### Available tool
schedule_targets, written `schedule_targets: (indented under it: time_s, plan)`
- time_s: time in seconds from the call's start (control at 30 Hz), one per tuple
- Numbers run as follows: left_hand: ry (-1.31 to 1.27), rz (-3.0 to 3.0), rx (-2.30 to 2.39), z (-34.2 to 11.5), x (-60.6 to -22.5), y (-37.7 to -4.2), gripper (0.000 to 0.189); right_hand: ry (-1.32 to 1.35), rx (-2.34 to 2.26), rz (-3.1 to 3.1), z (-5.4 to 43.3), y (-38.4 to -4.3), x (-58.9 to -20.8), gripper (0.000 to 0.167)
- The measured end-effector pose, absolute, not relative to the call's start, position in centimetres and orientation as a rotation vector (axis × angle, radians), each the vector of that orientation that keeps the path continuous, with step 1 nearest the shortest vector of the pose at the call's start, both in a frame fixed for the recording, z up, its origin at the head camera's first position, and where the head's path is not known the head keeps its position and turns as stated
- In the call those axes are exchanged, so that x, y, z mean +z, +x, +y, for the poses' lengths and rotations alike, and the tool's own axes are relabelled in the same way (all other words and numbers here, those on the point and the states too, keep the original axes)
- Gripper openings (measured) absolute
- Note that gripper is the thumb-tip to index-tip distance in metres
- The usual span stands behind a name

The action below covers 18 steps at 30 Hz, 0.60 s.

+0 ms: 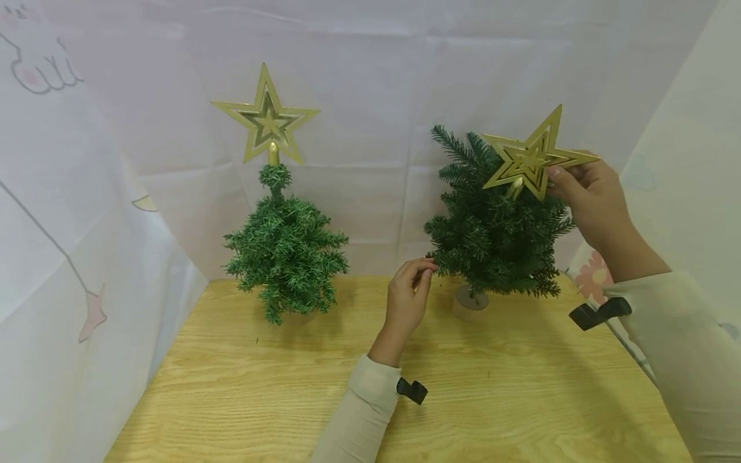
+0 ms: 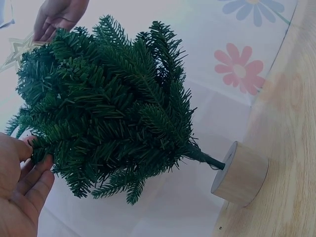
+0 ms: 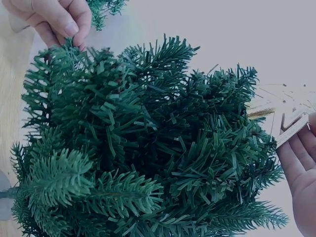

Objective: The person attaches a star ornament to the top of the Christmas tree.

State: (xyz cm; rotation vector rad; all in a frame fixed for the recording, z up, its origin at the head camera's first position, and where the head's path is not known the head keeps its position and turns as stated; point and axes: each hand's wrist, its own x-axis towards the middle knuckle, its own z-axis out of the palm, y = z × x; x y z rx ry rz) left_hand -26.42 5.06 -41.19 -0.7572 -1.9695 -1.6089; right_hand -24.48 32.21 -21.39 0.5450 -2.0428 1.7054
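Note:
On the right of the head view stands a small dark green artificial Christmas tree (image 1: 492, 231) on a round wooden base (image 1: 470, 303). My right hand (image 1: 599, 199) pinches a gold star tree topper (image 1: 529, 157) by one point, at the upper part of this tree. The star is tilted, and its short stem (image 1: 515, 188) overlaps the upper branches. My left hand (image 1: 408, 296) pinches a branch tip at the tree's lower left side; the left wrist view shows the thumb and fingers (image 2: 37, 185) around the needles (image 2: 44, 148).
A second small green tree (image 1: 289, 251) stands on the left of the wooden table (image 1: 260, 386), with a gold star (image 1: 269, 119) upright on its top. A pale printed cloth (image 1: 370, 128) hangs behind and at the sides. Black bands (image 1: 599, 313) sit at both wrists.

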Motion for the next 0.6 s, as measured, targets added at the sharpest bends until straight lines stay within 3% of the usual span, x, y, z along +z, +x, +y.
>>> schedule_targets:
  time_s: [0.6]
  plan:
    - [-0.748, -1.992, -1.619, 5.02, -41.01, -26.27, 0.019, 0.597, 1.531, -2.189, 32.51, -24.60, -21.65, 0.043]
